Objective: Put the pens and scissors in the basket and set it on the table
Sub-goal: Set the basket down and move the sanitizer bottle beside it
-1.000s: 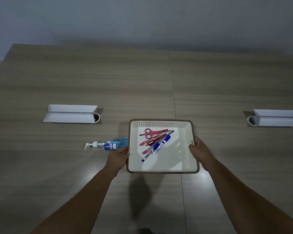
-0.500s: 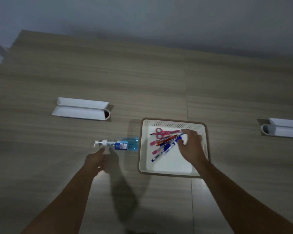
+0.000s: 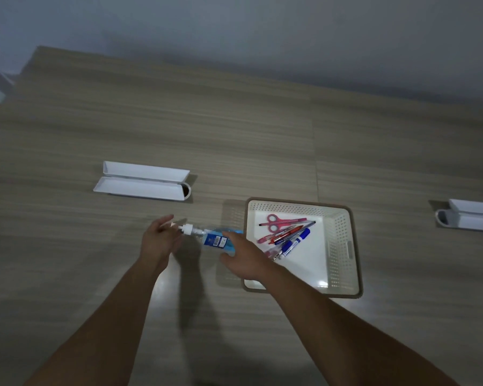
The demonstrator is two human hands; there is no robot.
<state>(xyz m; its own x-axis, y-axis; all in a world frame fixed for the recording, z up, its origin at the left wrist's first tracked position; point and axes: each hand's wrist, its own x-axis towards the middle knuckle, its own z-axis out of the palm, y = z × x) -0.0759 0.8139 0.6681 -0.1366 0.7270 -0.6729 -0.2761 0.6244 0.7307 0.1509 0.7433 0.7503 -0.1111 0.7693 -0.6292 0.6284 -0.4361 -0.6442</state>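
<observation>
left hand (image 3: 156,240) open, right hand (image 3: 246,257) open, both outstretched

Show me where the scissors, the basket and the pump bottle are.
scissors (image 3: 273,222): head view, on the pink handle loops.
basket (image 3: 343,246): head view, on the perforated right wall.
pump bottle (image 3: 214,240): head view, on the blue label.

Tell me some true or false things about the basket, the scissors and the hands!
1. The scissors lie inside the basket. True.
2. The basket is held up in the air. False: it rests on the table, and neither hand grips it.
3. A bottle lies on its side left of the basket. True.
4. The pens are scattered on the table. False: they are in the basket.
5. The left hand is near the bottle's pump. True.
6. The right hand holds the scissors. False: it reaches at the bottle.
</observation>
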